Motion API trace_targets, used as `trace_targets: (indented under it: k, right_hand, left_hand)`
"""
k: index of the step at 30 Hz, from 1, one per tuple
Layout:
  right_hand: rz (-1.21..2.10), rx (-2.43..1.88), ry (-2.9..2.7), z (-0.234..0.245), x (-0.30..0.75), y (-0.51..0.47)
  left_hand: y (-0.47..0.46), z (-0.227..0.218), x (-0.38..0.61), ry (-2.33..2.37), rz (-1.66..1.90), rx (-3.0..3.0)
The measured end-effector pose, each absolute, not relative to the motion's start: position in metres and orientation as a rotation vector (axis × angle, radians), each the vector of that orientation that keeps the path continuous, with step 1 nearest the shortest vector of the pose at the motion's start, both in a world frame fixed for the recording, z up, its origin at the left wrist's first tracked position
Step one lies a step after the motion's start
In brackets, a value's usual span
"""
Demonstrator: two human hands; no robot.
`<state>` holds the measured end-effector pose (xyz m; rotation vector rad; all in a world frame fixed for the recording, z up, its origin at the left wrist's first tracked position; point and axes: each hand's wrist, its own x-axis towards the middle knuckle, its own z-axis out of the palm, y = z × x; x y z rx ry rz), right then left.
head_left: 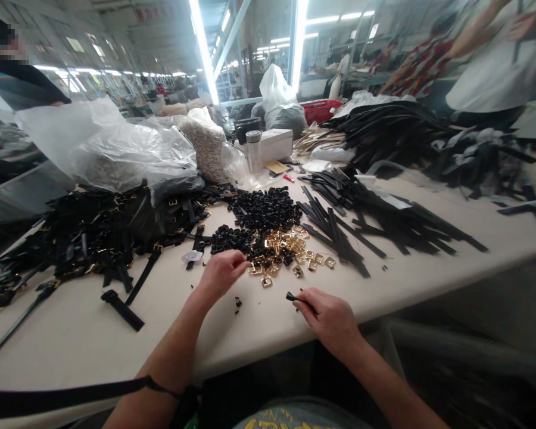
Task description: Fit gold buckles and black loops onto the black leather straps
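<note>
My right hand (333, 316) is closed around a short black strap (291, 296), whose end sticks out past the thumb and fingers. Over the near edge of the pile of gold buckles (286, 241), my left hand (223, 275) has its fingers curled together at the buckles; what they pinch, if anything, is hidden. Black strap loops (265, 208) lie heaped just behind the buckles. Between my hands, a few tiny dark bits (237, 305) rest on the pale table (259, 325).
Buckled black straps (98, 232) are heaped at left, with a clear plastic bag (134, 149) behind them. Loose black strips (384, 220) spread out at right. A clear bottle (253, 152) and a white box (277, 145) stand at the back. Other people are at upper left and right.
</note>
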<state>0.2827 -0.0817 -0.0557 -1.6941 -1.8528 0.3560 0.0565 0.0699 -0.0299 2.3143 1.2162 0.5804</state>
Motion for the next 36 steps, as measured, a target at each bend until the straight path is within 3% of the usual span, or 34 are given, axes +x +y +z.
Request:
trace_targets:
  k: [3, 7, 20, 28, 36]
  right_hand:
    - [0.42, -1.713, -1.789, -0.057, 0.288, -0.084]
    - [0.481, -1.683, -1.738, -0.055, 0.287, -0.085]
    - [0.538, -1.679, -1.688, -0.059, 0.286, -0.087]
    - [0.53, -1.706, -1.691, -0.068, 0.288, -0.086]
    - [0.535, -1.699, -1.697, -0.066, 0.286, -0.086]
  left_hand:
    - [0.096, -0.033, 0.036, 1.703, 0.54, 2.376]
    - [0.112, -0.044, 0.026, 1.943, 0.361, 2.367]
    - [0.124, -0.056, 0.015, 2.013, 0.405, 2.353]
    - [0.127, -0.061, 0.02, 1.879, 0.626, 2.453]
    - [0.129, -0.064, 0.02, 1.92, 0.567, 2.403]
